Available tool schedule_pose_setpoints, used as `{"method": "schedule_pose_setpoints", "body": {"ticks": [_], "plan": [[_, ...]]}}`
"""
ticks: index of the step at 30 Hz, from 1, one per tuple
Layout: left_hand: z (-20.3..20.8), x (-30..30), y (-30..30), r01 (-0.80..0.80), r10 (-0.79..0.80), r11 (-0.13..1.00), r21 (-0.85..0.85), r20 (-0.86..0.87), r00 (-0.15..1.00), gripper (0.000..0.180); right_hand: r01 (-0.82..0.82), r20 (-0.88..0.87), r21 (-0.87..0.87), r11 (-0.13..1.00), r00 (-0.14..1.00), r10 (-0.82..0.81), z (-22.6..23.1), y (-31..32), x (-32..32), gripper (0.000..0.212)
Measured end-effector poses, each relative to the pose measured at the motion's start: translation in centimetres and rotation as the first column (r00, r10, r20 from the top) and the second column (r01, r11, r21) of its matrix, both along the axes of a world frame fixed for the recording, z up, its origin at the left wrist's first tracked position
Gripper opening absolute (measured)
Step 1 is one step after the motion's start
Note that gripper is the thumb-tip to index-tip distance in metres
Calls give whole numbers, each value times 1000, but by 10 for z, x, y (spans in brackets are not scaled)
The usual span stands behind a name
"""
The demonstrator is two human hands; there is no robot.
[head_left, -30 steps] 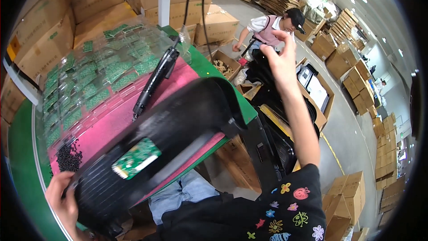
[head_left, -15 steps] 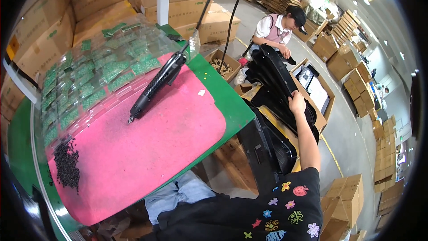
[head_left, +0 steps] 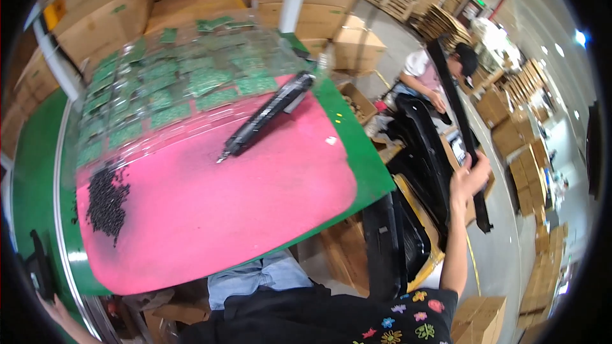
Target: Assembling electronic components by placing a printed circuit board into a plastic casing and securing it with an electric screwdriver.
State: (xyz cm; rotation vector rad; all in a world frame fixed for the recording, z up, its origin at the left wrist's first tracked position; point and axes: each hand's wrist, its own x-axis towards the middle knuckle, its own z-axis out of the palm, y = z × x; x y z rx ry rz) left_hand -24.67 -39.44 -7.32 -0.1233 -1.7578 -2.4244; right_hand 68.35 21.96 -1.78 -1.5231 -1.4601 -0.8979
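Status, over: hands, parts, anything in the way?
Right hand gripping long black strip. Left hand at another black part, far left, grip unclear. Screwdriver lying on pink mat, possibly in the way.

Your view is brightly lit, with a bluish-white ceiling lamp [head_left: 580, 38] glowing at the upper right. Glare streaks the clear trays [head_left: 185, 125] at upper left, while the pink mat [head_left: 236, 210] reads evenly. Slight blur softens your right hand [head_left: 470, 178] and the far background. Fisheye distortion bends the cartons [head_left: 545, 242] at right; black fills the corners, and your left hand [head_left: 56, 311] sits near that dark rim.
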Motion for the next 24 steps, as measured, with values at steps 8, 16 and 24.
{"method": "schedule_pose_setpoints", "body": {"ticks": [8,16,24], "plan": [[84,206,240,288,-479,789,-543,-249,842,41,-694,188,-489,529,508,841,30,-94,-139,23],[106,300,400,139,-994,101,-985,-106,-27,45,-537,-32,-844,8,65,997,33,-103,-265,22],[70,281,400,82,-981,195,-977,-192,37,19,-722,-106,-687,-84,-15,994,79,-61,-430,33]]}}
